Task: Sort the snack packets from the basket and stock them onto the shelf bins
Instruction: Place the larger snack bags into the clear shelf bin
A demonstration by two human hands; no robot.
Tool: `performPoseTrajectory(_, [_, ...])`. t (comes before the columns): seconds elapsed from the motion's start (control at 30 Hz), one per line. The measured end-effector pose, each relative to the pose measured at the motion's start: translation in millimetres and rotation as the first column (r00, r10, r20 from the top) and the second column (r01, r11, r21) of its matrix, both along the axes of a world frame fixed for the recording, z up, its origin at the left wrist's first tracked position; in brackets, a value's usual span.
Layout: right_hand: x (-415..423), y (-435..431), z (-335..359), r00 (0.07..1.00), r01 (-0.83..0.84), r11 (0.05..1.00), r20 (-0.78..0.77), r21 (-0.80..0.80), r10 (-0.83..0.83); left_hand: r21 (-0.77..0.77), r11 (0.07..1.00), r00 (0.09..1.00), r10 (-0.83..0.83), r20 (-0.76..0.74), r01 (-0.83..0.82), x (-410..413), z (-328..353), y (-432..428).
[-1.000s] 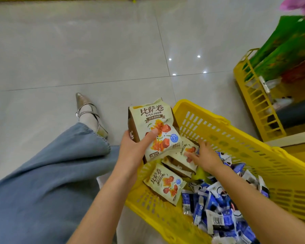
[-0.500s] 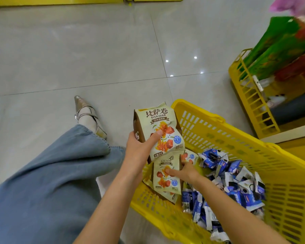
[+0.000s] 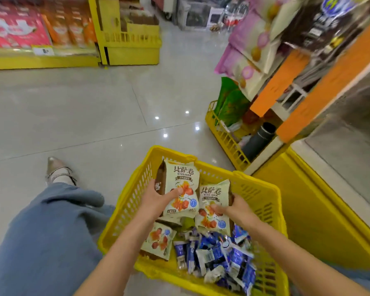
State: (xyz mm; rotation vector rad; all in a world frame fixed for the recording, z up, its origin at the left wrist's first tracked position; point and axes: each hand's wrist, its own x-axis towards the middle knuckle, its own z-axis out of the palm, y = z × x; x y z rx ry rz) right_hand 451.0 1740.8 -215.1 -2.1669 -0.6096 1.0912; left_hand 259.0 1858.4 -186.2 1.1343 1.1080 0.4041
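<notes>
A yellow plastic basket (image 3: 137, 189) stands on the floor in front of me. My left hand (image 3: 158, 198) grips a stack of cream snack packets (image 3: 183, 180) with red print, held above the basket. Beside it, my right hand (image 3: 233, 207) grips another cream packet (image 3: 215, 194) of the same kind. One more cream packet (image 3: 158, 242) lies in the basket's near left corner. Several small blue and white packets (image 3: 218, 255) are heaped in the basket's near right part.
At the right stands a shelf unit with orange uprights (image 3: 280, 82), and its low yellow bin (image 3: 224, 137) holds green bags and a dark bottle. More yellow shelves (image 3: 51, 60) with packets line the far left. My blue trouser leg (image 3: 47, 231) and shoe lie left of the basket.
My right hand has picked a cream packet out of the basket and raised it beside the stack in my left hand. The view has tilted up, showing the shelves.
</notes>
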Motion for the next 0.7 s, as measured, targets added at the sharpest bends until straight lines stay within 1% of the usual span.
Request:
performPoseTrajectory(0.2, [34,-70,88,0.981,0.159,0.965,0.080,0.207,-0.179,0.106,0.990,0.988,-0.109,0.105,0.098,57,50,-31])
performPoseTrajectory(0.33, [50,-121,140,0.910,0.271,0.893,0.207,0.360,-0.360,0.156,0.975,0.956,-0.193,0.223,0.160,106,94,-63])
performPoseTrajectory(0.4, [56,-150,165,0.845,0.311,0.839,0.273,0.447,-0.459,0.186,0.963,0.925,-0.244,0.290,0.196,130,114,-81])
performPoseTrajectory(0.47, [62,-179,185,0.768,0.329,0.764,0.314,0.555,-0.559,0.221,0.950,0.897,-0.286,0.337,0.220,151,130,-100])
performPoseTrajectory(0.57, [70,-221,211,0.641,0.296,0.659,0.368,0.692,-0.674,0.261,0.937,0.873,-0.319,0.369,0.232,179,149,-132])
performPoseTrajectory(0.63, [77,-246,227,0.536,0.273,0.576,0.376,0.770,-0.756,0.268,0.931,0.853,-0.341,0.396,0.248,194,159,-153])
performPoseTrajectory(0.7, [89,-269,237,0.453,0.260,0.522,0.375,0.812,-0.809,0.278,0.919,0.830,-0.378,0.411,0.281,205,166,-172])
